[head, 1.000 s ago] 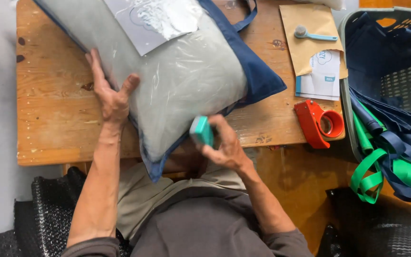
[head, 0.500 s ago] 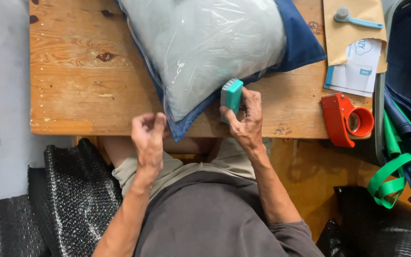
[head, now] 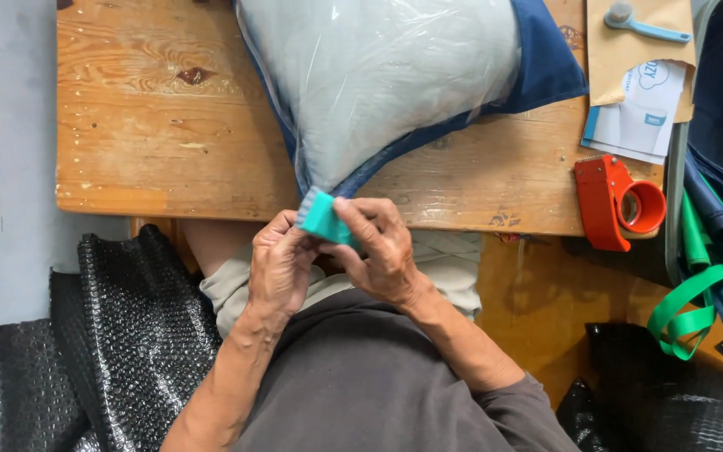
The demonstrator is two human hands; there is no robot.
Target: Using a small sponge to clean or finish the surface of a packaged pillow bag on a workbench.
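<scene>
Overhead view of a seated person at a wooden worktop [head: 169, 125]. Both hands meet at the near edge of the worktop, just above the lap. The left hand [head: 279, 264] and the right hand [head: 382, 251] together hold a small teal block-shaped object [head: 323, 218]; the fingers [head: 360, 219] of the right hand curl over its right side and pinch it, while the left fingers [head: 282, 228] close against its left and lower side. The teal object sits between the two sets of fingers, touching the lowest corner of a plastic-wrapped grey cushion with dark blue backing [head: 378, 75], which lies on the worktop directly beyond the fingertips. To the right of the right fingers, well apart, rests a red tape dispenser [head: 617, 201]; farther beyond it lie a brown paper envelope [head: 638, 42] and a white-and-blue card [head: 642, 117]. Left of the left hand, below the worktop, hangs black bubble wrap [head: 119, 335].
</scene>
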